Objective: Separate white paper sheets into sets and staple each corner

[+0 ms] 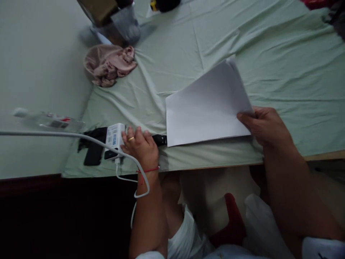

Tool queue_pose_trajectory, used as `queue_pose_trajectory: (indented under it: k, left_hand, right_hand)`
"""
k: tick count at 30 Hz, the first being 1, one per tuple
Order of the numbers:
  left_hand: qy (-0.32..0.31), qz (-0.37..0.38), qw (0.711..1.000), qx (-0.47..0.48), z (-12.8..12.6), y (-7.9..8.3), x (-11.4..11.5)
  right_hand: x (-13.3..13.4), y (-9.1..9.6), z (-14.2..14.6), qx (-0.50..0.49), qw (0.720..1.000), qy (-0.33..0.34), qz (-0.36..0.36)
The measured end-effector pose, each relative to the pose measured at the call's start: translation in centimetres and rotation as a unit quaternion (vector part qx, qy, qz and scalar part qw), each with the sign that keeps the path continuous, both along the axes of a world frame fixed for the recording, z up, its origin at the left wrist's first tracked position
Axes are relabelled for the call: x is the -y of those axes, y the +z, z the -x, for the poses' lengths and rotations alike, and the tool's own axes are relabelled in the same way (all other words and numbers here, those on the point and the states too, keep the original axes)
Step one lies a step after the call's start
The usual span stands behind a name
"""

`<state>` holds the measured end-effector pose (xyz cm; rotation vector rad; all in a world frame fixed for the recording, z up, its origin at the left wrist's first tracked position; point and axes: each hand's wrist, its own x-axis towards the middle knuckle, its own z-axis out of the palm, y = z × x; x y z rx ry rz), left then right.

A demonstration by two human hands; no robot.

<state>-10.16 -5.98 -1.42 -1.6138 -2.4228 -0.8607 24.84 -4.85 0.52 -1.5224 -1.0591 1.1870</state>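
Note:
My right hand [268, 126] grips a stack of white paper [206, 109] by its right edge, thumb on top. The stack's far right corner is lifted and its left edge lies near the bed sheet. My left hand [141, 145], with a ring and a red string at the wrist, has its fingers stretched out against a white power bank [115, 136] with printed text. A white cable [134, 162] is plugged into the power bank and loops over my left forearm. A small black object [161, 140] shows between my left hand and the paper, partly hidden.
Left of the power bank lie a dark phone [93, 154] and a clear plastic bottle [58, 121]. Further back are a crumpled pink cloth [115, 66] and a container [126, 27] with things in it. A pale green sheet [291, 75] covers the surface, whose front edge borders my legs.

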Motion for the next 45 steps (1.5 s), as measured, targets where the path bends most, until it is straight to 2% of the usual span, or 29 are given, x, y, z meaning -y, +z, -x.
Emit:
queue_pose_trajectory:
  k: [2,5,8,10,13,15,17,20,23,26,30,32,35,40,42,45]
  left_hand:
    - [-0.004,-0.065,0.998,0.000,-0.7,0.5,0.1]
    - [-0.079,-0.186,0.979,0.030,-2.9,1.3,0.7]
    - [-0.172,-0.243,0.939,0.170,-5.5,2.0,1.4]
    - [-0.204,-0.220,0.906,0.298,-6.9,2.2,1.5]
    - [-0.210,-0.116,0.851,0.467,-7.9,2.1,1.1]
    - [-0.218,-0.052,0.822,0.524,-8.2,1.7,0.7]
    - [-0.238,-0.020,0.805,0.543,-8.5,1.2,0.4]
    - [-0.239,-0.004,0.814,0.529,-8.9,0.3,0.0]
    - [-0.185,0.014,0.835,0.518,-9.4,-0.3,-0.3]
    - [-0.156,0.007,0.813,0.561,-10.0,-0.5,-0.6]
    - [-0.195,0.008,0.775,0.602,-10.4,-0.5,-0.8]
    - [-0.187,0.020,0.773,0.606,-10.6,-0.6,-0.9]
    - [-0.156,-0.002,0.775,0.612,-10.9,-0.8,-0.9]
    - [-0.159,-0.012,0.749,0.644,-11.8,0.1,-1.0]
    - [-0.164,-0.006,0.753,0.637,-12.1,0.5,-1.0]
    - [-0.142,-0.024,0.775,0.616,-12.2,0.9,-1.1]
  right_hand:
    - [0.1,0.7,-1.0,-0.011,0.998,-0.055,-0.021]
    - [0.6,2.0,-2.6,-0.059,0.989,-0.126,-0.039]
    - [1.1,2.7,-3.7,-0.083,0.984,-0.152,-0.031]
    - [1.3,2.7,-4.0,-0.080,0.986,-0.140,-0.028]
    - [1.4,2.1,-4.4,-0.075,0.989,-0.121,-0.035]
    - [1.3,1.6,-4.8,-0.088,0.989,-0.115,-0.039]
    - [1.0,1.1,-5.1,-0.113,0.987,-0.108,-0.042]
    - [0.6,0.3,-5.4,-0.123,0.985,-0.103,-0.057]
    - [0.1,-0.4,-5.4,-0.071,0.989,-0.106,-0.074]
    - [-0.2,-0.9,-5.5,-0.039,0.988,-0.119,-0.087]
    - [-0.4,-1.4,-6.2,-0.047,0.978,-0.163,-0.117]
    - [-0.4,-1.4,-6.3,-0.063,0.976,-0.176,-0.115]
    - [-0.2,-1.0,-6.1,-0.106,0.971,-0.187,-0.108]
    - [-0.3,-0.5,-6.2,-0.138,0.951,-0.242,-0.131]
    - [-0.4,-0.5,-6.4,-0.137,0.945,-0.259,-0.144]
    - [-0.3,-0.6,-6.7,-0.135,0.946,-0.255,-0.146]
